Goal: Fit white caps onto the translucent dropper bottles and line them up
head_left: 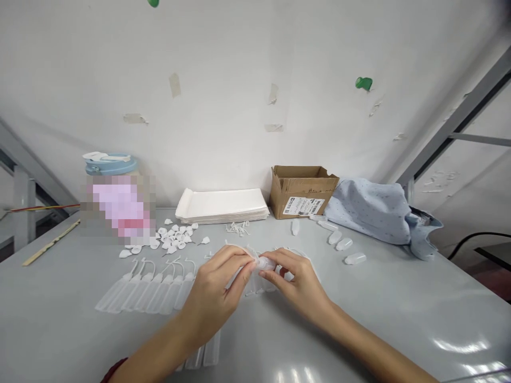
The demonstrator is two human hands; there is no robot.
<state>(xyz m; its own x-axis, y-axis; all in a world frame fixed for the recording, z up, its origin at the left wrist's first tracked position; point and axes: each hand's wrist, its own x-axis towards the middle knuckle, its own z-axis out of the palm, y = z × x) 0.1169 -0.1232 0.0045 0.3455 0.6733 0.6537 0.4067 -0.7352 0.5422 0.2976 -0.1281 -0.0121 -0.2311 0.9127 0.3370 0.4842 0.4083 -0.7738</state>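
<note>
At the middle of the grey table (379,314), my left hand (219,276) pinches the neck end of a small translucent bottle (266,263). My right hand (295,276) grips the same bottle's body from the right, fingers closed round it. A thin white tube runs by my left fingertips. Beyond and below the hands lie more clear bottles, partly hidden by them. A row of translucent bottles with curved tubes (141,292) lies to the left of my left hand, and further ones (211,348) show beneath my left forearm.
White caps (175,236) lie scattered at the back left, near small white tube pieces (239,229). Behind stand a stack of white envelopes (223,205), a cardboard box (305,191) and a blue cloth (371,210). Loose bottles (344,244) lie right; a wooden strip (51,243) lies far left.
</note>
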